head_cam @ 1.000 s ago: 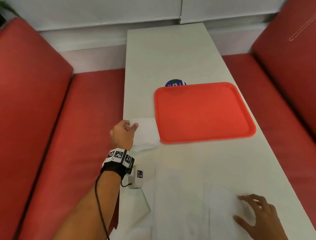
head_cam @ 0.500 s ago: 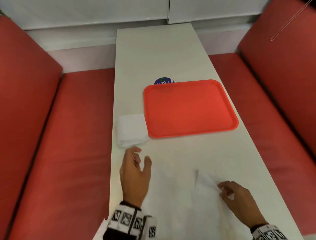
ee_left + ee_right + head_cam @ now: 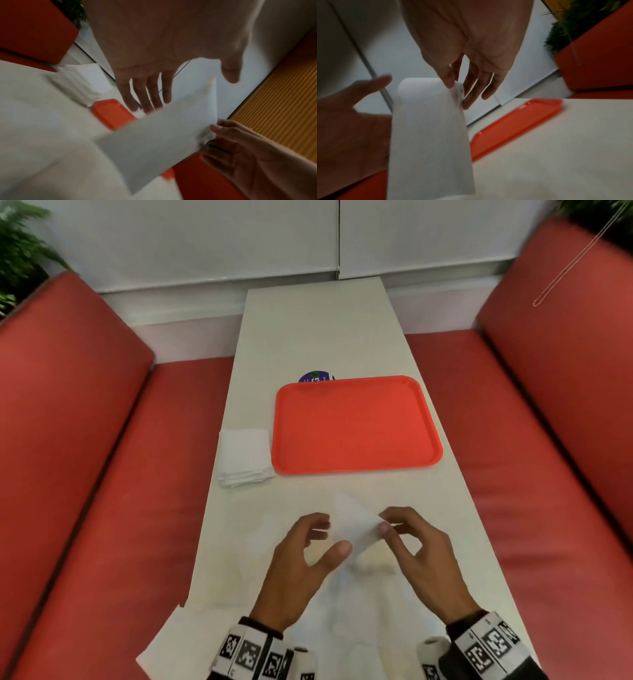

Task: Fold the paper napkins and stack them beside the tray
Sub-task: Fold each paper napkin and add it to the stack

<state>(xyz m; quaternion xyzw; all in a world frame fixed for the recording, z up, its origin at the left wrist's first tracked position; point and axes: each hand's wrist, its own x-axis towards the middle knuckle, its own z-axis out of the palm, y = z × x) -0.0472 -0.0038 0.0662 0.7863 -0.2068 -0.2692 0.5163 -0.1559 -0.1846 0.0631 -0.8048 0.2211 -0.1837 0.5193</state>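
Observation:
A red tray (image 3: 356, 422) lies across the middle of the white table (image 3: 318, 330). A stack of folded white napkins (image 3: 245, 455) sits against its left edge. Near the front, my right hand (image 3: 383, 527) pinches the corner of a white napkin (image 3: 356, 525) between thumb and forefinger and holds it up off the table; the napkin (image 3: 428, 128) hangs curved below the pinch. My left hand (image 3: 330, 537) is just left of it, its fingers (image 3: 150, 94) straight and spread, their tips at the napkin's edge, the thumb apart from it. Flat unfolded napkins (image 3: 342, 611) lie under both hands.
Red padded benches (image 3: 85, 474) run along both sides of the narrow table. A round dark blue disc (image 3: 317, 377) peeks out behind the tray. One loose napkin (image 3: 164, 642) overhangs the table's near left edge. A white wall closes the far end.
My left hand let go of the folded stack and drew back to the near middle. My right hand picked a napkin up off the table and raised it between the hands.

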